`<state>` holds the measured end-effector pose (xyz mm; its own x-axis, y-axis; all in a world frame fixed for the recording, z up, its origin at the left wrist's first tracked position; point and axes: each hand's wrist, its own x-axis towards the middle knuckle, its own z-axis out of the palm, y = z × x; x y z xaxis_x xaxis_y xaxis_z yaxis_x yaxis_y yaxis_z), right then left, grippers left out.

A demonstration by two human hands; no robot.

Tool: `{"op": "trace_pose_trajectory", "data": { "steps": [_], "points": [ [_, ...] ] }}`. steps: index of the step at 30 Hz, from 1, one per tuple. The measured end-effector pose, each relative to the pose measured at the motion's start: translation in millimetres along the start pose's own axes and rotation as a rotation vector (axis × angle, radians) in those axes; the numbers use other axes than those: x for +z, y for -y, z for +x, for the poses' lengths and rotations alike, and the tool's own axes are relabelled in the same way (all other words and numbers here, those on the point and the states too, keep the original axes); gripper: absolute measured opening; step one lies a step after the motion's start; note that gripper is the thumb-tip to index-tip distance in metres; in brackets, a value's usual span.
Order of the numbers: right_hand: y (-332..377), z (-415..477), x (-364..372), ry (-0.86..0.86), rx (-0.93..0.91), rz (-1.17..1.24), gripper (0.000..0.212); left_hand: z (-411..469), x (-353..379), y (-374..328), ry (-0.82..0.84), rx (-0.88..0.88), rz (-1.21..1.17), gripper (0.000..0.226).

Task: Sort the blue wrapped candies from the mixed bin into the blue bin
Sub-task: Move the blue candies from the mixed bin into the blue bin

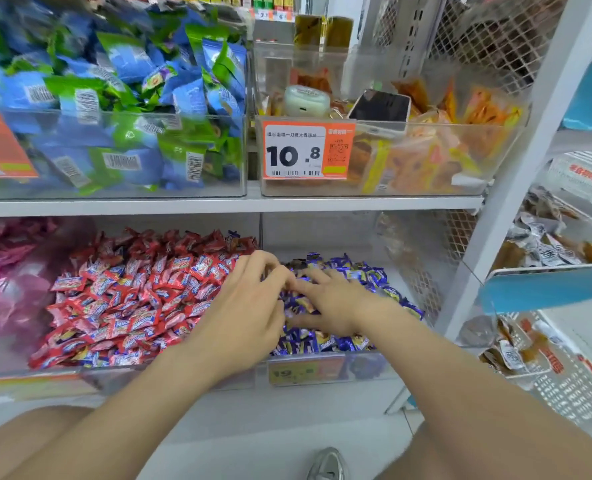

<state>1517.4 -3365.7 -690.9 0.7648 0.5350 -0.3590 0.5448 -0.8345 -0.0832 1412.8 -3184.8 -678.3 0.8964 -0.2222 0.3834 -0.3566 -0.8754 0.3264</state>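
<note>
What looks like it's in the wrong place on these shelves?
A phone and a small white case lie on the orange snack packets in the upper right bin, not where such things belong. Also, one blue wrapped candy sits among the red candies, near the back.

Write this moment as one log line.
left hand: fingers curled over blue bin edge, hold unclear | right hand: spread on blue candies

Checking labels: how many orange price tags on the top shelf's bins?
2. Left tag on the blue-and-green packet bin, cut by the frame; 10.8 tag on the orange snack bin. Others may be out of view.
</note>
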Motion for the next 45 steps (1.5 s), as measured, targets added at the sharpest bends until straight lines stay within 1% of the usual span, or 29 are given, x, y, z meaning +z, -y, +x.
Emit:
{"op": "trace_pose_trajectory", "data": {
  "steps": [3, 5, 6, 7, 8, 9, 10, 11, 13, 15, 17, 18, 19, 20, 22, 23, 24, 26, 27, 29, 31, 34, 37, 39, 40, 42, 43, 44, 45],
  "points": [
    [-10, 0, -5, -0.044, 0.161, -0.029, 0.061, -6, -14, 9, -0.057, -0.042, -0.067, 0.019],
    [-5, -8, -13, -0.111, 0.178, -0.001, 0.069, -10, -30, 15, -0.063, -0.092, -0.068, 0.004],
    [0, -14, -20, -0.173, 0.155, 0.065, 0.072, -12, -36, 18, -0.068, -0.115, -0.039, 0.018],
    [9, -18, -25, -0.254, 0.111, 0.157, 0.071, -16, -43, 25, -0.06, -0.145, -0.008, 0.034],
    [21, -22, -30, -0.341, 0.064, 0.248, 0.064, -20, -50, 32, -0.039, -0.194, 0.005, 0.045],
    [37, -28, -36, -0.425, 0.014, 0.323, 0.052, -25, -56, 40, -0.027, -0.234, 0.014, 0.05],
    [55, -33, -41, -0.49, -0.031, 0.372, 0.041, -30, -62, 48, -0.015, -0.272, 0.026, 0.048],
    [75, -37, -45, -0.523, -0.081, 0.409, 0.034, -36, -67, 58, -0.017, -0.31, 0.039, 0.04],
    [113, -37, -48, -0.5, -0.159, 0.446, 0.028, -46, -78, 80, 0.023, -0.4, 0.049, 0.025],
    [139, -31, -48, -0.471, -0.156, 0.377, 0.023, -57, -88, 98, 0.134, -0.448, 0.061, 0.016],
    [154, -25, -48, -0.473, -0.055, 0.248, 0.01, -67, -94, 114, 0.242, -0.387, 0.067, 0.011],
    [161, -22, -46, -0.451, 0.005, 0.196, 0.007, -71, -94, 119, 0.272, -0.34, 0.059, 0.02],
    [168, -19, -44, -0.417, 0.054, 0.134, 0.012, -74, -93, 122, 0.281, -0.304, 0.029, 0.031],
    [175, -12, -38, -0.372, 0.09, 0.055, 0.025, -74, -92, 121, 0.278, -0.269, -0.01, 0.041],
    [185, 8, -23, -0.268, 0.153, -0.008, 0.066, -71, -88, 116, 0.266, -0.195, -0.053, 0.06],
    [189, 19, -18, -0.217, 0.2, 0.057, 0.081, -69, -86, 113, 0.286, -0.181, -0.05, 0.069],
    [194, 28, -15, -0.172, 0.255, 0.154, 0.089, -68, -84, 113, 0.335, -0.209, -0.036, 0.08],
    [203, 39, -15, -0.117, 0.325, 0.318, 0.09, -68, -81, 122, 0.505, -0.35, 0.02, 0.098],
    [208, 42, -17, -0.126, 0.338, 0.376, 0.088, -69, -81, 128, 0.588, -0.419, 0.053, 0.104],
    [219, 48, -19, -0.184, 0.298, 0.465, 0.08, -70, -82, 137, 0.661, -0.502, 0.092, 0.111],
    [228, 55, -18, -0.2, 0.219, 0.534, 0.073, -67, -89, 139, 0.652, -0.555, 0.113, 0.117],
    [238, 62, -19, -0.144, 0.114, 0.612, 0.066, -66, -101, 142, 0.605, -0.628, 0.207, 0.127],
    [240, 64, -20, -0.119, -0.046, 0.63, 0.066, -68, -112, 150, 0.514, -0.684, 0.189, 0.133],
    [238, 58, -25, -0.106, -0.165, 0.624, 0.066, -70, -118, 151, 0.475, -0.656, 0.131, 0.141],
    [234, 54, -30, -0.116, -0.209, 0.602, 0.062, -71, -119, 150, 0.468, -0.633, 0.105, 0.147],
    [222, 43, -42, -0.195, -0.234, 0.554, 0.053, -70, -117, 145, 0.454, -0.563, 0.09, 0.15],
    [214, 38, -48, -0.263, -0.197, 0.534, 0.05, -68, -114, 143, 0.413, -0.505, 0.101, 0.144],
    [202, 34, -53, -0.342, -0.131, 0.503, 0.045, -65, -112, 139, 0.352, -0.427, 0.106, 0.129],
    [189, 32, -56, -0.419, -0.046, 0.441, 0.039, -61, -109, 135, 0.273, -0.333, 0.094, 0.103]
  ]
}}
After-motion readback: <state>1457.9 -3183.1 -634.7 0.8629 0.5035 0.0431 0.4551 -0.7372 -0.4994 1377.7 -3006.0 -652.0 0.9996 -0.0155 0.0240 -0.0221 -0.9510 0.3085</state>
